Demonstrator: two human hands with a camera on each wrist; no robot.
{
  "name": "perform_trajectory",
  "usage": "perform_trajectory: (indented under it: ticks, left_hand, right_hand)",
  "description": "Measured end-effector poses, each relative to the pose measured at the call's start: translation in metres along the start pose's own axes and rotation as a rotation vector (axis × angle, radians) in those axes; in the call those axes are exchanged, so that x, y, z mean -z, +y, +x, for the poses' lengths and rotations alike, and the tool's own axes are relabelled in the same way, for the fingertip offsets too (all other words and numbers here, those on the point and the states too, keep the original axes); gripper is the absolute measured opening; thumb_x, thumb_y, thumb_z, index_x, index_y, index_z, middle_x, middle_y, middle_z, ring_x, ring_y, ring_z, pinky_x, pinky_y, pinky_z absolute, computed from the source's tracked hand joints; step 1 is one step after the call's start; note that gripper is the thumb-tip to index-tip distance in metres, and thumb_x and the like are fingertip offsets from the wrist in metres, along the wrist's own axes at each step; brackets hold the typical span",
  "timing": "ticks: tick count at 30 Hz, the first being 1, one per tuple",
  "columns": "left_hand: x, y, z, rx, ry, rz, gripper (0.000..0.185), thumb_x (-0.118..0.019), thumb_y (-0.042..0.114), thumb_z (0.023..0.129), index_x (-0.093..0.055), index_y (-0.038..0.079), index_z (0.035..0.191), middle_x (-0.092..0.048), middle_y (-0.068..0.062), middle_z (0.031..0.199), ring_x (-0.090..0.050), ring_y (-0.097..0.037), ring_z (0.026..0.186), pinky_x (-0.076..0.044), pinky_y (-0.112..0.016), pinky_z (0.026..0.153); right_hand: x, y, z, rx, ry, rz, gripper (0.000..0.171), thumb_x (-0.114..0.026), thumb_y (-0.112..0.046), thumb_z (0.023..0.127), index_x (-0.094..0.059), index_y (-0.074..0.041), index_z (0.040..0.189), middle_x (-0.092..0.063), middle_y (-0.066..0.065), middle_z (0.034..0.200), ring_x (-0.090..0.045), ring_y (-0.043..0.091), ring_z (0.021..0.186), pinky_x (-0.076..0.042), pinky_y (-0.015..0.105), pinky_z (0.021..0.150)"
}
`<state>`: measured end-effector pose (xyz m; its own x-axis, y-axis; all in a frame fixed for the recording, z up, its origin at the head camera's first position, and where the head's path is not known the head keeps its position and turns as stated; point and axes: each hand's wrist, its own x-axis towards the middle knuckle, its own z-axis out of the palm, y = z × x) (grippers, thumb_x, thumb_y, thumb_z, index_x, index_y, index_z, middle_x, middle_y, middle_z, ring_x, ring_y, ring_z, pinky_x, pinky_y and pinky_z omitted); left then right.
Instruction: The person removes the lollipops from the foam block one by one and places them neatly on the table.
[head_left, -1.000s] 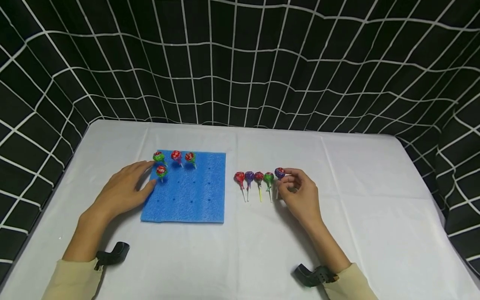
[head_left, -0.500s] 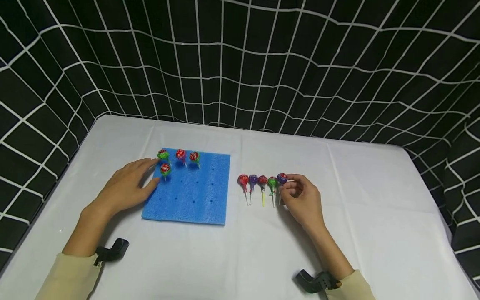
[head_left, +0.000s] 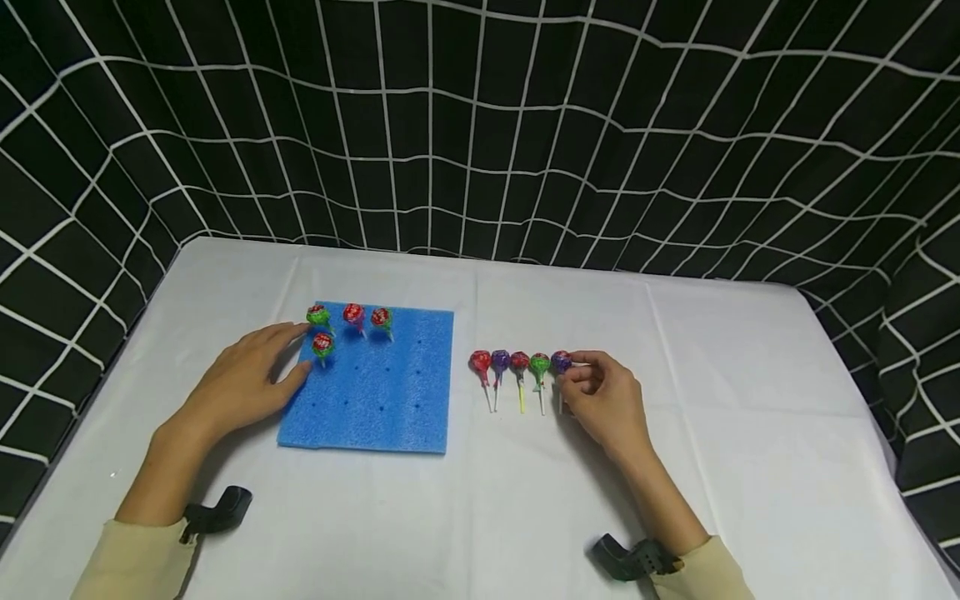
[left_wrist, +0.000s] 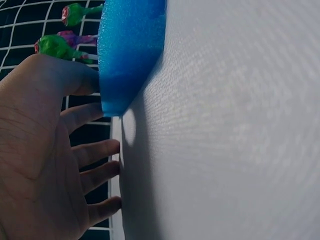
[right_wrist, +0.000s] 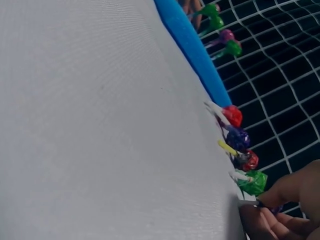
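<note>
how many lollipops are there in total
9. Four wrapped lollipops stand in the blue foam block; five lie in a row on the white tablecloth, the rightmost purple one pinched by the right hand.

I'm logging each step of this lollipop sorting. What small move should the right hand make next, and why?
Probably lift the purple lollipop clear of the row: the right hand already pinches it, four lollipops stand in the blue foam block, and the left hand steadies its edge.

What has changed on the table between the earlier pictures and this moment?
Very little changed. The right hand kept its pinch on the purple lollipop at the right end of the row and lowered it slightly toward the table. The left hand stayed resting on the blue foam block; the four standing lollipops and the lying ones did not move.
</note>
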<state>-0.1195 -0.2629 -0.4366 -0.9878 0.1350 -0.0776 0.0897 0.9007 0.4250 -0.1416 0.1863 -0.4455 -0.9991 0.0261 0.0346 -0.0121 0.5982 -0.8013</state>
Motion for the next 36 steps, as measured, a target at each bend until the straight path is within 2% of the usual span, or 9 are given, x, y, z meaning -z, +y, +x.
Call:
perform_trajectory:
  ticks: [6,15,23,30,33,36]
  left_hand:
    - [0.0,0.001,0.001,-0.004,0.0,-0.006,0.065,-0.057,0.039,0.106,-0.043,0.007,0.16,-0.042,-0.027,0.165,-0.033,-0.053,0.155,-0.026,-0.075,0.124]
    - [0.0,-0.003,-0.003,-0.001,0.006,0.007,0.064,-0.057,0.038,0.106,-0.044,0.007,0.16,-0.043,-0.028,0.164,-0.035,-0.054,0.153,-0.028,-0.074,0.124]
    - [-0.001,0.0,0.002,-0.018,0.001,0.007,0.064,-0.055,0.039,0.106,-0.043,0.008,0.161,-0.042,-0.026,0.166,-0.035,-0.052,0.155,-0.028,-0.073,0.125]
    - [0.001,0.002,0.001,-0.015,-0.005,0.0,0.064,-0.055,0.039,0.107,-0.042,0.008,0.161,-0.042,-0.025,0.166,-0.034,-0.052,0.155,-0.027,-0.073,0.125]
    - [0.001,0.003,0.0,-0.009,-0.006,0.001,0.065,-0.055,0.039,0.106,-0.042,0.007,0.161,-0.042,-0.026,0.165,-0.034,-0.053,0.155,-0.026,-0.073,0.126]
    - [0.001,0.003,0.0,-0.004,-0.004,-0.002,0.065,-0.055,0.04,0.106,-0.042,0.007,0.161,-0.041,-0.027,0.165,-0.033,-0.053,0.155,-0.026,-0.074,0.125]
  right_hand:
    - [0.002,0.001,0.001,-0.033,-0.033,0.027,0.033,-0.071,-0.004,0.092,-0.07,0.001,0.125,-0.079,0.022,0.102,-0.068,0.0,0.072,-0.058,0.015,0.063]
    - [-0.001,-0.001,0.002,-0.021,-0.097,-0.057,0.04,-0.071,-0.01,0.096,-0.065,-0.001,0.135,-0.079,0.017,0.1,-0.07,0.008,0.073,-0.054,0.018,0.065]
    - [0.007,-0.004,0.003,0.025,-0.088,-0.157,0.038,-0.07,-0.012,0.095,-0.067,-0.003,0.133,-0.078,0.015,0.101,-0.069,0.012,0.078,-0.052,0.022,0.068]
    - [0.013,-0.006,0.003,0.009,-0.156,-0.11,0.046,-0.071,-0.014,0.098,-0.06,-0.001,0.14,-0.076,0.019,0.105,-0.071,0.009,0.068,-0.056,0.023,0.065]
    - [0.016,-0.009,0.003,0.012,-0.169,-0.124,0.048,-0.071,-0.017,0.099,-0.058,0.0,0.142,-0.074,0.018,0.105,-0.072,0.01,0.07,-0.056,0.024,0.065]
    - [0.018,-0.012,0.003,0.043,-0.151,-0.168,0.045,-0.07,-0.019,0.099,-0.061,0.0,0.14,-0.074,0.017,0.105,-0.075,0.017,0.08,-0.055,0.026,0.07]
